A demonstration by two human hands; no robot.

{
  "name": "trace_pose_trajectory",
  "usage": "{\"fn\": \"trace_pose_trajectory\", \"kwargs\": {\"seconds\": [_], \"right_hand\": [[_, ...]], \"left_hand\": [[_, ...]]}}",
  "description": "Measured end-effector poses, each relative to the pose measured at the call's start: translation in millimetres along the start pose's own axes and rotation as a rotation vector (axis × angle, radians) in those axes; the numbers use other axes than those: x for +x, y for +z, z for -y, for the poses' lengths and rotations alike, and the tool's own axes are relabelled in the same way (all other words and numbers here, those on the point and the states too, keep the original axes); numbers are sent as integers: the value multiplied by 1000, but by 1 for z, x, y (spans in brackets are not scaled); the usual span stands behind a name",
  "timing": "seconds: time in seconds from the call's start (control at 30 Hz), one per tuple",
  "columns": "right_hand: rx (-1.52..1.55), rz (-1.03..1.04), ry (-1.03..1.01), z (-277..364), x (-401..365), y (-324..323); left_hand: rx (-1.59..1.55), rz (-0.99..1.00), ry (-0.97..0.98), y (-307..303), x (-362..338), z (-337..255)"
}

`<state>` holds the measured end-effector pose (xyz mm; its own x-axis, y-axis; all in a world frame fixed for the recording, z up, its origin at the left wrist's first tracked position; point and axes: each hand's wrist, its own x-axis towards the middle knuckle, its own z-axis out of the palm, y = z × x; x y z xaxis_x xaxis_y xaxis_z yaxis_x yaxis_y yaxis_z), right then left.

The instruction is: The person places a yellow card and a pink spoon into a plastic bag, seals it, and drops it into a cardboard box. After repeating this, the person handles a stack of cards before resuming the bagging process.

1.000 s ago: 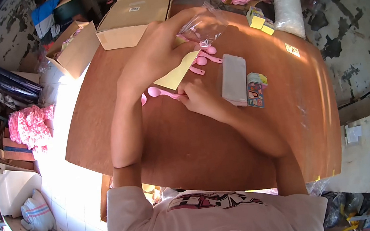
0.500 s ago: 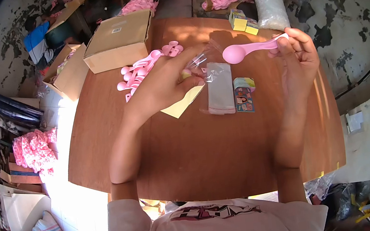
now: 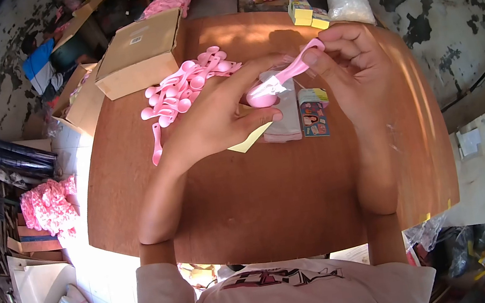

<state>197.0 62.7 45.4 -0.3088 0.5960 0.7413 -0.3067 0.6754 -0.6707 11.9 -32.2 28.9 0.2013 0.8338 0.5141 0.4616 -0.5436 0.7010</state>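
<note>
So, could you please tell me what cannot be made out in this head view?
- The clear bag: its mouth and edges are lost in glare and behind the left hand.
- The yellow card: mostly under the left hand, so any print is hidden.
- The pink spoon: its handle end is covered by fingers of the right hand.
- The picture card and the label on the cardboard box: too small to read.

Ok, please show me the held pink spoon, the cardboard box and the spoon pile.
held pink spoon (image 3: 295, 69): head view, middle of handle.
cardboard box (image 3: 138, 49): head view, top face.
spoon pile (image 3: 188, 83): head view, centre of heap.
</note>
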Motion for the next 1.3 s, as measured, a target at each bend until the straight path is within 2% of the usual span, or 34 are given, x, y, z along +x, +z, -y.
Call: {"fn": "trace_pose_trajectory", "kwargs": {"seconds": [0.07,0.13,0.2,0.27,0.3,0.37,0.4,0.43,0.47,0.5,0.53,0.57,0.6,0.67,0.8,0.87,0.9,0.97,1.03,1.1,1.13,1.17,1.2,1.27,1.3], "right_hand": [[-58,-9,-13,4,-2,3],[-445,163,-274,7,1,2],[-496,193,-298,4,0,7],[-195,191,-122,-7,-3,10],[-196,190,-120,-5,-4,8],[84,237,270,2,-4,1],[82,237,270,5,-6,2],[63,142,155,7,-9,4],[45,46,40,9,-9,5],[44,47,39,10,-5,3],[-172,115,-58,10,1,-2],[-387,184,-153,11,5,-6],[-387,184,-153,16,4,-7],[-302,272,126,27,-3,-5],[-133,221,57,33,-13,0],[-279,300,18,35,-13,2],[-284,297,20,39,-13,0],[-472,448,-81,53,-9,-4],[-465,827,-226,74,1,-29],[22,1043,-313,82,-13,-45],[229,962,-374,89,-28,-47],[381,994,-461,95,-33,-50],[379,986,-446,92,-43,-43],[884,419,-886,84,-68,-16],[865,405,-870,86,-73,-10]], "left_hand": [[-10,-27,-19,0,-1,-3],[45,87,-255,-4,-1,-7],[20,25,-191,0,-2,-5],[-9,-30,-128,5,-2,0],[-83,-31,-65,7,-1,4],[-161,-33,-2,7,-1,3],[-199,17,-107,4,-1,-3],[-235,68,-210,2,0,-6],[-235,67,-208,3,0,-3],[-188,-60,-28,7,1,3],[-142,-187,149,10,2,9],[16,-295,222,9,5,14],[16,-295,221,9,4,12],[92,-196,125,2,1,5],[38,-149,21,13,-3,-2],[-165,-40,-85,16,-2,5],[-313,-68,-240,18,-1,-4],[-257,-62,-158,14,-1,2],[-173,-125,-68,12,-3,5],[-208,-120,-151,3,-3,-1],[-246,-100,-221,1,-3,-1],[-245,-118,-192,1,-4,6],[-257,-108,-200,2,-4,9],[-274,-186,-90,8,-3,14],[-296,-197,-80,10,-3,13]]}}
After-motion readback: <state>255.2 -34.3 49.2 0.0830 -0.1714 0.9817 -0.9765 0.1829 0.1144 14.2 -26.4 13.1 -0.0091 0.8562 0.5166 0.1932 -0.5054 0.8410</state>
